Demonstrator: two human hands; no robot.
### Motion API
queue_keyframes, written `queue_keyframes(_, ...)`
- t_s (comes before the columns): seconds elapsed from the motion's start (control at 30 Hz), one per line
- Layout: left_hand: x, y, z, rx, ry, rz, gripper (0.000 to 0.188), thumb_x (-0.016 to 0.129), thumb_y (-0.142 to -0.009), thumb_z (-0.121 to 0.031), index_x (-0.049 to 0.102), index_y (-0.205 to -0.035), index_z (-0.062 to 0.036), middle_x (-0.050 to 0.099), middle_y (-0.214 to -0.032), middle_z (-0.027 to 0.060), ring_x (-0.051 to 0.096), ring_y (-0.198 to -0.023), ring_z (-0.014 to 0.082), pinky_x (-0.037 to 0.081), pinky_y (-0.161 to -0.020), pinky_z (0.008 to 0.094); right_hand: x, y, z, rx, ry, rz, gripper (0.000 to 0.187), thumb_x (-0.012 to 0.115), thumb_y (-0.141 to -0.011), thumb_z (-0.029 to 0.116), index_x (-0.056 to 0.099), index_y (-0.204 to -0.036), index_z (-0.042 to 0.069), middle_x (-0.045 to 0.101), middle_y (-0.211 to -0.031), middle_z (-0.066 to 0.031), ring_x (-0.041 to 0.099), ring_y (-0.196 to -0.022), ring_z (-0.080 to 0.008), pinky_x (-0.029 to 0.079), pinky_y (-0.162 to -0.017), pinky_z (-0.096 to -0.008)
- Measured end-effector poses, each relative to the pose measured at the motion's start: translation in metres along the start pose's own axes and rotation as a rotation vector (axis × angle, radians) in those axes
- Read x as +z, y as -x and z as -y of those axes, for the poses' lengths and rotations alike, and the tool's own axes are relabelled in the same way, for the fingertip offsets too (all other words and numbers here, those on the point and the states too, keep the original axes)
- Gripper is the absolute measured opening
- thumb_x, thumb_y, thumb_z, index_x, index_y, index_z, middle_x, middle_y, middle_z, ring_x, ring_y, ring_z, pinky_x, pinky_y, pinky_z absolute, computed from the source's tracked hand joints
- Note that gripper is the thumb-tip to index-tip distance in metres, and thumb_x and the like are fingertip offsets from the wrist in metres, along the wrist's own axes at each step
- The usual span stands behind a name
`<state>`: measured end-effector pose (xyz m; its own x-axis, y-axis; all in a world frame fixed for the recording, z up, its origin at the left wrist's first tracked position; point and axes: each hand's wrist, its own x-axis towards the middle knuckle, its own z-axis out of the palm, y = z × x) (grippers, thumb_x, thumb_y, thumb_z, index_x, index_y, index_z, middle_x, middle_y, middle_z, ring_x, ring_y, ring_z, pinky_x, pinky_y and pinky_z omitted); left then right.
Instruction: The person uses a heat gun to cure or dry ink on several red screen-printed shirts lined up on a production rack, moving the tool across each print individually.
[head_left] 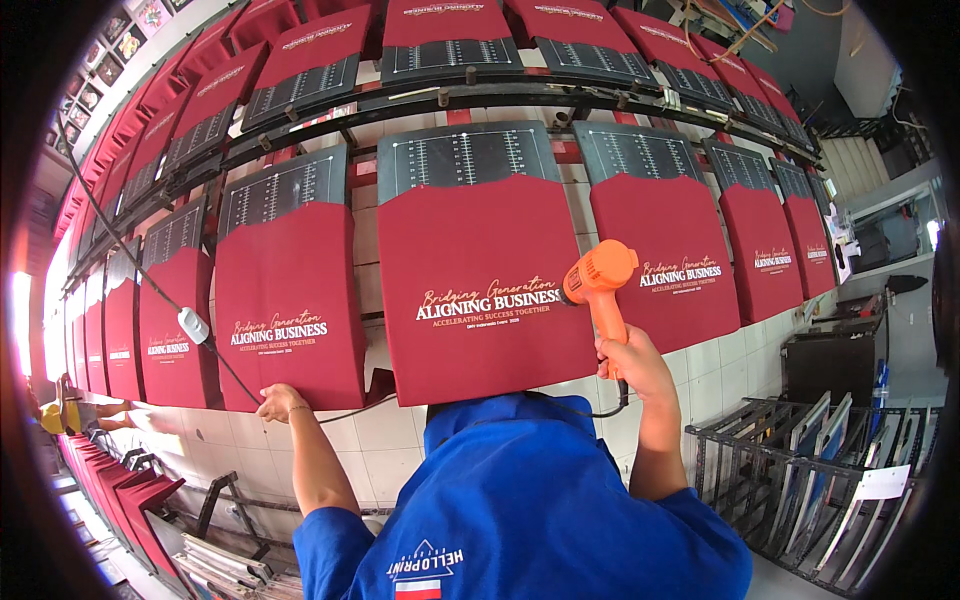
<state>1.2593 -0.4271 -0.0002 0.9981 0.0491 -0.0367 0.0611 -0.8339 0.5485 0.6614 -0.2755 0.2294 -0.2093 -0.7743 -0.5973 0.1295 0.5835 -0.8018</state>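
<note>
My right hand (640, 365) is wrapped round the handle of an orange heat gun (603, 272). Its dark nozzle points left, at the right end of the white and gold print on the red shirt (480, 240) in front of me. This shirt is stretched over a dark printing board (470, 155) with white ruler marks. At the near edge of the neighbouring red shirt (285, 280) on the left, my left hand (280, 402) is closed round a black power cord (345, 412). Farther up the cord hangs a white socket (193, 325). The cord's other end runs to the heat gun's handle.
More boards with red printed shirts (680, 240) line both sides. Behind a black metal rail (470, 95) stands a second row of them. A black rack (800, 480) with frames is at the lower right. Another person (75, 413) shows partly at the far left.
</note>
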Motion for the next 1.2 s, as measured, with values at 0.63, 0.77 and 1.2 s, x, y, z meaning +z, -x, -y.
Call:
queue_keyframes(0.63,-0.008,0.005,-0.005,0.033,-0.041,-0.035,0.069,0.044,-0.096,-0.042,0.029,-0.134,0.0136,0.043,-0.130,0.0316,0.055,-0.112,0.0477,0.049,-0.093,0.0536,0.016,-0.004,0.012,0.040,0.018,0.061,0.021,0.062,-0.087,0.015,0.056,-0.101,0.000,0.056,-0.079,-0.0039,0.059,-0.058,-0.0124,0.050,-0.055,-0.0279)
queue_keyframes(0.77,-0.007,0.004,-0.004,0.016,-0.013,-0.013,0.073,0.046,-0.094,-0.043,0.028,-0.138,0.0129,0.042,-0.133,0.0314,0.054,-0.115,0.0490,0.047,-0.096,0.0550,0.019,-0.008,0.006,0.023,0.025,0.084,0.022,0.062,-0.087,0.014,0.055,-0.102,-0.001,0.057,-0.079,-0.0042,0.059,-0.058,-0.0126,0.050,-0.055,-0.0277)
queue_keyframes(1.2,-0.015,0.012,-0.009,0.030,-0.055,-0.006,0.064,0.043,-0.096,-0.040,0.031,-0.133,0.0107,0.044,-0.128,0.0298,0.058,-0.108,0.0460,0.051,-0.090,0.0534,0.028,-0.010,0.008,0.021,0.080,0.120,0.025,0.062,-0.086,0.014,0.055,-0.104,-0.002,0.057,-0.080,-0.0037,0.059,-0.058,-0.0124,0.050,-0.055,-0.0276)
